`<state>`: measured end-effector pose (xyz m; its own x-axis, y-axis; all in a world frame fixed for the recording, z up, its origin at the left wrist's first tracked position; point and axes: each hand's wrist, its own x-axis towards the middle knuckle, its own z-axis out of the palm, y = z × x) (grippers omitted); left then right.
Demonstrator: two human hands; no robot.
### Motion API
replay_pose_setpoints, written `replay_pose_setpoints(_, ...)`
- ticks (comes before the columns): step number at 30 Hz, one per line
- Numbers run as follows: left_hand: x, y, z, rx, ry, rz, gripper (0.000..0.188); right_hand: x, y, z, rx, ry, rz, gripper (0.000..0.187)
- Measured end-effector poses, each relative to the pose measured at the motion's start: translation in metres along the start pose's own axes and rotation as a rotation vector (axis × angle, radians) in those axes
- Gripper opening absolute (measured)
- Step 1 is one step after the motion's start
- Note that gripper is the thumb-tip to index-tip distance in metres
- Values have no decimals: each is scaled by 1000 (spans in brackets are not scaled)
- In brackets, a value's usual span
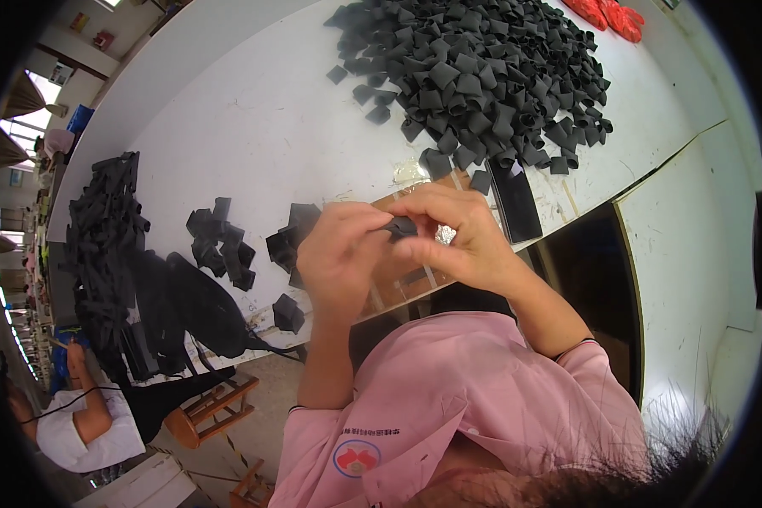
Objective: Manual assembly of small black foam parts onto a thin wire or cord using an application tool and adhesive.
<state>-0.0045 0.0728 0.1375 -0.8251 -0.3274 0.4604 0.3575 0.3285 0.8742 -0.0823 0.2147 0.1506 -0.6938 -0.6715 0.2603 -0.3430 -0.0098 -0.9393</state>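
Note:
Both of my hands meet in front of my chest, over the table's near edge. Between their fingertips is a small black fabric piece (403, 227), folded or curled. My left hand (340, 250) is somewhat blurred, its fingers closed at the left end of the piece. My right hand (459, 233) pinches the other side with thumb and fingers. Just left of my left hand lie several flat black pieces (289, 245), partly hidden by it, and a single black piece (288, 314) closer to me. Under the hands is brown taped cardboard (389, 292).
A large heap of black fabric loops (491, 80) covers the far table. At the left are black strips (101, 241), a small cluster of pieces (220, 244) and a dark bag-like thing (203, 305). A shiny black slab (516, 203), red gloves (609, 17), a wooden stool (211, 412) and another person (80, 423) also show.

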Motion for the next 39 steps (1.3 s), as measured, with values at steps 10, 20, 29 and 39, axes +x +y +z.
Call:
replay_pose_setpoints(10,-16,-18,-11,-78,113,-28,21,3,3,12,-256,-20,-214,13)
replay_pose_setpoints(20,-14,-15,-1,-95,73,-73,17,-4,18,13,-223,44,-216,12)
replay_pose_setpoints(29,-6,-12,4,96,88,105,12,0,18,14,-149,17,-179,9)
replay_pose_setpoints(39,-17,-26,5,9,130,108,8,-2,15,22,-359,24,-153,7)
